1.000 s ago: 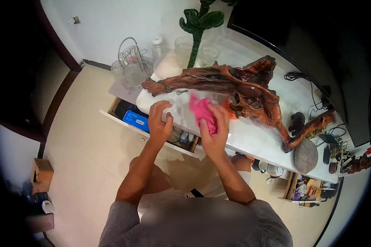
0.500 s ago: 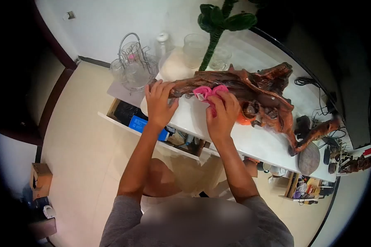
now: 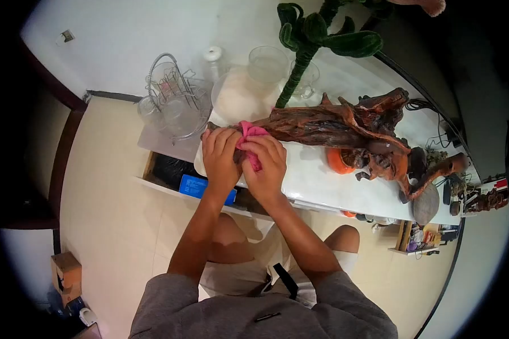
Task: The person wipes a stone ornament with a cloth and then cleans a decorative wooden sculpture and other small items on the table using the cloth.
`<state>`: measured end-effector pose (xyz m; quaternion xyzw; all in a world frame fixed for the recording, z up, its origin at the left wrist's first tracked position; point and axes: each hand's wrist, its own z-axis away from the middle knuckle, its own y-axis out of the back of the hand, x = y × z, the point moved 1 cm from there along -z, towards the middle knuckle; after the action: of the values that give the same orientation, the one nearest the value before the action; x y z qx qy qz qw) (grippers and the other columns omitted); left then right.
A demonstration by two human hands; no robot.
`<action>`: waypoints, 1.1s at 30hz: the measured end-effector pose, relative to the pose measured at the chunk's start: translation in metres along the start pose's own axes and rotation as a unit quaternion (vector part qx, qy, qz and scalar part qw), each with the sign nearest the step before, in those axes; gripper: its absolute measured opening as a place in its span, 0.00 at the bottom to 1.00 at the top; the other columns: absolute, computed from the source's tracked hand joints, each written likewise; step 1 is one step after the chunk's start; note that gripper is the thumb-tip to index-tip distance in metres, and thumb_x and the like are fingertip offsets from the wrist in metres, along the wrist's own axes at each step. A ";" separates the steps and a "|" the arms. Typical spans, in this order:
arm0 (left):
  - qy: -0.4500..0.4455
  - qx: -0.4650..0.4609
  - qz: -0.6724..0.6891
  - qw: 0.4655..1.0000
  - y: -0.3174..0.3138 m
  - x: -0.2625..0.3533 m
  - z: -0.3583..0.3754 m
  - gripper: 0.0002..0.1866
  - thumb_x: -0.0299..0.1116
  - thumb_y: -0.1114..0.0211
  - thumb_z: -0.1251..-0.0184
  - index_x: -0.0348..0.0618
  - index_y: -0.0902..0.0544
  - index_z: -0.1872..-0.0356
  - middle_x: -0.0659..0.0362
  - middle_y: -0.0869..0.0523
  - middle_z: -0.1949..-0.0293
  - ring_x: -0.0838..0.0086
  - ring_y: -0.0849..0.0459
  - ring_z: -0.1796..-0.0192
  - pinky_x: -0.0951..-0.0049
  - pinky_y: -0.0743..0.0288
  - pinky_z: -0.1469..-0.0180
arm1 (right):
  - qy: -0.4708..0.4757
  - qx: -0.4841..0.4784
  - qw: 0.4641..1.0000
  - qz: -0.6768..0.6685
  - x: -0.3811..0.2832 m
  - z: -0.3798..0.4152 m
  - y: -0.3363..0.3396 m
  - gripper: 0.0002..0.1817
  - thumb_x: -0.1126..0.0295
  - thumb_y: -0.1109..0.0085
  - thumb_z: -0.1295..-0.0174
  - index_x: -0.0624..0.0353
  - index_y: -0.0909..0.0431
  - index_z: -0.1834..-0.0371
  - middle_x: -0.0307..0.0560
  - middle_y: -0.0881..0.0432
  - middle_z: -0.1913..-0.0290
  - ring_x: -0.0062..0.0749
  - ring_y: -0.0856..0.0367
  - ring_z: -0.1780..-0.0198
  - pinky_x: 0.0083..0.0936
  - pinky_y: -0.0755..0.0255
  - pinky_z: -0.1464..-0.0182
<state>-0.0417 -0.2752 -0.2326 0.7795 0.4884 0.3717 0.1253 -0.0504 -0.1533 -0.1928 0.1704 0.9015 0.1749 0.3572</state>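
Note:
A long, dark brown driftwood carving (image 3: 316, 125) lies across the white cabinet top (image 3: 305, 175). My left hand (image 3: 221, 157) is wrapped round the carving's narrow left end. Right beside it, my right hand (image 3: 264, 165) presses a bunched pink cloth (image 3: 253, 133) against the wood, with its fingers bent over the cloth. The two hands are touching or nearly so. Under the carving's wider right part sits an orange round object (image 3: 340, 161).
A wire rack with glasses (image 3: 178, 107) stands at the left, near a white-lidded jar (image 3: 214, 56) and a glass bowl (image 3: 267, 65). A green fuzzy plant (image 3: 305, 53) rises behind the carving. Below, an open drawer (image 3: 152, 179) holds a blue box (image 3: 193, 186).
My right hand has moved left along the carving with the pink cloth, up to my left hand. The camera view has shifted slightly.

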 end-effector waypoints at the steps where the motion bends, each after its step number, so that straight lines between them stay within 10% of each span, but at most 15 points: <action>1: 0.001 0.002 -0.002 1.000 0.001 0.001 -0.001 0.25 0.29 0.26 0.55 0.48 0.19 0.50 0.59 0.19 0.47 0.58 0.25 0.37 0.44 0.43 0.27 | 0.001 -0.001 1.000 -0.012 0.001 0.000 0.000 0.17 0.79 0.35 0.55 0.54 0.16 0.58 0.45 0.18 0.51 0.45 0.23 0.41 0.38 0.35 0.42; 11: -0.009 -0.011 0.006 1.000 0.000 -0.001 0.001 0.25 0.28 0.29 0.53 0.46 0.20 0.48 0.56 0.20 0.46 0.54 0.25 0.37 0.43 0.44 0.27 | 0.049 0.102 0.971 0.209 0.027 0.011 0.021 0.18 0.81 0.35 0.59 0.52 0.18 0.61 0.41 0.18 0.50 0.44 0.25 0.42 0.42 0.37 0.45; 21: -0.003 -0.011 0.030 0.999 0.006 0.001 0.003 0.28 0.27 0.31 0.50 0.44 0.21 0.43 0.56 0.20 0.42 0.55 0.26 0.35 0.43 0.42 0.28 | -0.165 0.020 0.960 -0.226 -0.009 -0.012 0.034 0.13 0.84 0.39 0.52 0.60 0.17 0.62 0.49 0.14 0.55 0.44 0.18 0.47 0.35 0.27 0.41; 26: -0.015 -0.002 0.018 1.000 0.004 0.001 0.003 0.28 0.28 0.32 0.50 0.44 0.22 0.42 0.54 0.20 0.41 0.53 0.26 0.36 0.43 0.41 0.28 | -0.092 0.133 0.987 -0.005 -0.005 0.008 0.075 0.12 0.84 0.40 0.48 0.63 0.18 0.60 0.53 0.16 0.52 0.49 0.21 0.47 0.36 0.28 0.39; 33: 0.003 0.035 0.137 0.990 0.011 0.004 0.025 0.28 0.38 0.37 0.39 0.36 0.26 0.38 0.43 0.26 0.34 0.47 0.30 0.31 0.47 0.44 0.25 | -0.232 0.108 0.950 -0.178 -0.008 0.034 0.039 0.14 0.78 0.41 0.37 0.63 0.24 0.48 0.53 0.26 0.41 0.41 0.26 0.38 0.31 0.36 0.32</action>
<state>-0.0162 -0.2727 -0.2419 0.8421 0.3896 0.3702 0.0449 -0.0135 -0.1158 -0.1942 0.0803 0.8228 -0.0343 0.5616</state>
